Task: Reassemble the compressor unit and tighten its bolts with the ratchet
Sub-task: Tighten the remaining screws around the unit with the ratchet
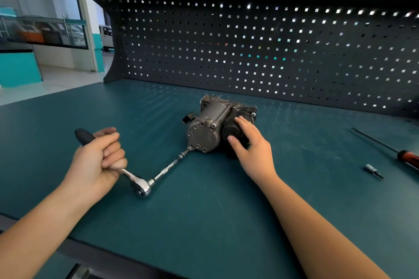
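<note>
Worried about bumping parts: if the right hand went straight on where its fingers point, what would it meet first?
The right hand rests on the compressor unit. Its fingers point away and left across the dark housing, so the grey cylinder likely comes first, though depth is unclear.

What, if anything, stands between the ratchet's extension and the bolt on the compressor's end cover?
Nothing visible: the extension crosses bare mat, its tip at the compressor's lower cover edge; the right hand rests clear of it.
</note>
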Motion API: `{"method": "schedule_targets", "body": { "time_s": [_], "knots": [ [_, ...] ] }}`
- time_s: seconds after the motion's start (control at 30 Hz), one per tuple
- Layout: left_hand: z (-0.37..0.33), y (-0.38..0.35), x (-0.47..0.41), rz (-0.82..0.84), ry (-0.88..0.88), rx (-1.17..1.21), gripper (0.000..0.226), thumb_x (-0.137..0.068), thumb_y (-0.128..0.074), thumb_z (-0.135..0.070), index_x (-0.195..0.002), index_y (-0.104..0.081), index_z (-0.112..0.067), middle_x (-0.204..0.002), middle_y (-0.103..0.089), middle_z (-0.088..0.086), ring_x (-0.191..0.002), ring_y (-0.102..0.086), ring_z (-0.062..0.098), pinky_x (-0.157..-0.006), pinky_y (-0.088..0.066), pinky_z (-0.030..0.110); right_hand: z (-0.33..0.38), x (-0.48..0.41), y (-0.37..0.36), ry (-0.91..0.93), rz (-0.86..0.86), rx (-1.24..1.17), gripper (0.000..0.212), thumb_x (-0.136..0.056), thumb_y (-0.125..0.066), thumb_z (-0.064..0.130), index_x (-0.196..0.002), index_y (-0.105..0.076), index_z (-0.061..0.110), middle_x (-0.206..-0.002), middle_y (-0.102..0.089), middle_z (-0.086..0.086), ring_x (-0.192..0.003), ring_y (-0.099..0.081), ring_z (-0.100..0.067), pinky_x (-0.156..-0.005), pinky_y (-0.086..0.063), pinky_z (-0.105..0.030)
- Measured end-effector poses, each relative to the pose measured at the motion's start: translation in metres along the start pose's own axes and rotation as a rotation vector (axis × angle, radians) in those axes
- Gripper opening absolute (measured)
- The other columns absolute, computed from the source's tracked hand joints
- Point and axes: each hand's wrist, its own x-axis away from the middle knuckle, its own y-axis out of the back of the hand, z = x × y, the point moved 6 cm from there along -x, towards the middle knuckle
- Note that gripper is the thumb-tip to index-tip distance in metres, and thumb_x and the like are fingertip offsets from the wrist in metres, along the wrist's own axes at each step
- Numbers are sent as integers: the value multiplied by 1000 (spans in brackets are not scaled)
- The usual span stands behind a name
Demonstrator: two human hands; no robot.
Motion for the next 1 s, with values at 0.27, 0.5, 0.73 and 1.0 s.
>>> {"method": "schedule_targets", "body": {
  "time_s": [0.27,0.5,0.73,1.0],
  "knots": [
    [-10,-30,20,185,-196,-252,27,-94,-38,3,-81,-50,-17,-38,-24,-8,-29,-16,3,-37,-18,11,1,-1,-4,26,3,58,47,-92,-58,20,-137,-45,21,-146,-39,7,-140,-25,-11,-109,-17,-19],
    [7,-92,59,564,-351,-822,21,-86,-56,5,-80,-50,-14,-39,-35,-6,-33,-26,7,-38,-26,15,3,0,-4,20,-11,46,46,-92,-58,18,-136,-47,20,-146,-39,6,-140,-25,-11,-107,-16,-15],
    [57,-123,85,989,-329,-1520,17,-89,-53,-15,-77,-44,-23,-67,-54,0,-55,-43,11,-56,-40,33,3,-1,-5,26,-10,85,47,-92,-57,18,-137,-46,19,-146,-39,5,-140,-25,-12,-103,-14,-11],
    [55,-112,91,1001,-390,-1483,21,-89,-60,-22,-80,-49,-37,-68,-56,-19,-61,-48,-2,-56,-35,11,1,0,-3,28,22,55,47,-93,-56,17,-138,-44,18,-147,-37,5,-141,-23,-12,-106,-13,-12]
  ]
}}
